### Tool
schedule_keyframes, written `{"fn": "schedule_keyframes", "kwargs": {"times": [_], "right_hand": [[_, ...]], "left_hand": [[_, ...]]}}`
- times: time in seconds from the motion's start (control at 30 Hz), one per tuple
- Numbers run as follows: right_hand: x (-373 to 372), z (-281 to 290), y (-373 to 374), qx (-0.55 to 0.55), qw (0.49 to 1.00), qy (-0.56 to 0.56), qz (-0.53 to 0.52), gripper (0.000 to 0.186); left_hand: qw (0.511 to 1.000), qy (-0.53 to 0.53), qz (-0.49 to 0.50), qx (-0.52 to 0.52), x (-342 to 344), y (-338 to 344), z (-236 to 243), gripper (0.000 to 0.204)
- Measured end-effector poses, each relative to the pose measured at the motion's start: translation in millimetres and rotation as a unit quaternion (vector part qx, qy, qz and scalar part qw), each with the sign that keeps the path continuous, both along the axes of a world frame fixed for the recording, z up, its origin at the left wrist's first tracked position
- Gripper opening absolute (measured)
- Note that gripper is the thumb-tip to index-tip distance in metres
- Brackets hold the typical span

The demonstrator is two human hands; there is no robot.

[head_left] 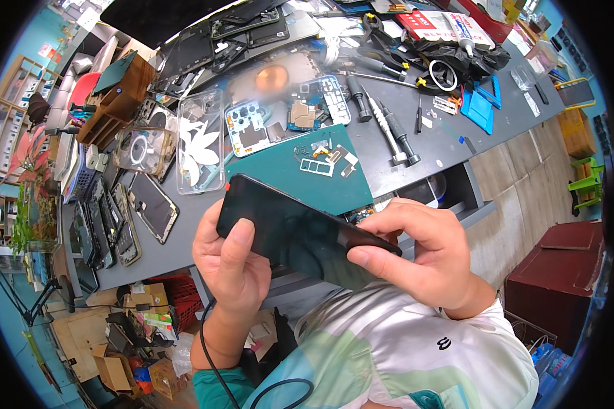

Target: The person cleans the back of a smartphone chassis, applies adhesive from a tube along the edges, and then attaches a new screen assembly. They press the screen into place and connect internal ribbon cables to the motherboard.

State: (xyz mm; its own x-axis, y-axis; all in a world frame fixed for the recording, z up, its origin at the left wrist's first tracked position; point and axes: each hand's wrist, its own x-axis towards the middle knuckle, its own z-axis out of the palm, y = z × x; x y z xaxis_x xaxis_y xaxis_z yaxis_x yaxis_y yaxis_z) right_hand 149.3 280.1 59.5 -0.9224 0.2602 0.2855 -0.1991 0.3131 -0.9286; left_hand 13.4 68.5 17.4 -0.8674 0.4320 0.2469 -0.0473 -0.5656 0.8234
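Note:
A black smartphone (297,235) with a dark, glossy screen is held level between both hands, over the near edge of the desk. My left hand (232,262) grips its left end, the thumb lying on the screen edge. Round the right end closes my right hand (423,252), thumb on the near side and fingers on the far side. Just beyond the phone lies a green work mat (273,163) with small metal brackets, a white SIM tray piece (316,167) and other tiny parts. The phone's underside is hidden.
Screwdrivers (389,126) lie right of the mat. Phone frames with circuit boards (307,112) sit behind it. A clear plastic case (201,146) and several dismantled phones (109,225) are on the left. A blue plastic piece (477,109) rests far right. An open drawer (467,191) juts out at right.

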Motion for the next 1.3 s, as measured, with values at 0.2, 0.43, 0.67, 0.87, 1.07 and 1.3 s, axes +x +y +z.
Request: {"fn": "schedule_keyframes", "kwargs": {"times": [0.2,0.43,0.67,0.87,1.07,1.3], "right_hand": [[-3,-5,-9,-0.274,0.957,-0.099,-0.002,0.019],[-11,-4,-4,-0.416,0.898,-0.141,0.025,0.024],[-18,-12,-10,-0.424,0.893,-0.15,0.019,0.025],[-18,-11,-17,-0.387,0.911,-0.14,-0.005,0.028],[-14,-10,-12,-0.347,0.924,-0.162,-0.008,0.028],[-15,-9,-15,-0.347,0.929,-0.128,-0.012,0.026]], "left_hand": [[1.0,-0.007,0.0,-0.022,3,0,2,0.058],[0.997,0.015,-0.064,-0.052,10,7,17,0.06],[0.984,-0.061,-0.078,-0.146,13,8,37,0.049],[0.988,-0.05,-0.069,-0.128,13,7,34,0.049],[0.988,-0.041,-0.074,-0.13,10,6,30,0.049],[0.984,-0.037,-0.078,-0.155,11,5,31,0.047]]}}
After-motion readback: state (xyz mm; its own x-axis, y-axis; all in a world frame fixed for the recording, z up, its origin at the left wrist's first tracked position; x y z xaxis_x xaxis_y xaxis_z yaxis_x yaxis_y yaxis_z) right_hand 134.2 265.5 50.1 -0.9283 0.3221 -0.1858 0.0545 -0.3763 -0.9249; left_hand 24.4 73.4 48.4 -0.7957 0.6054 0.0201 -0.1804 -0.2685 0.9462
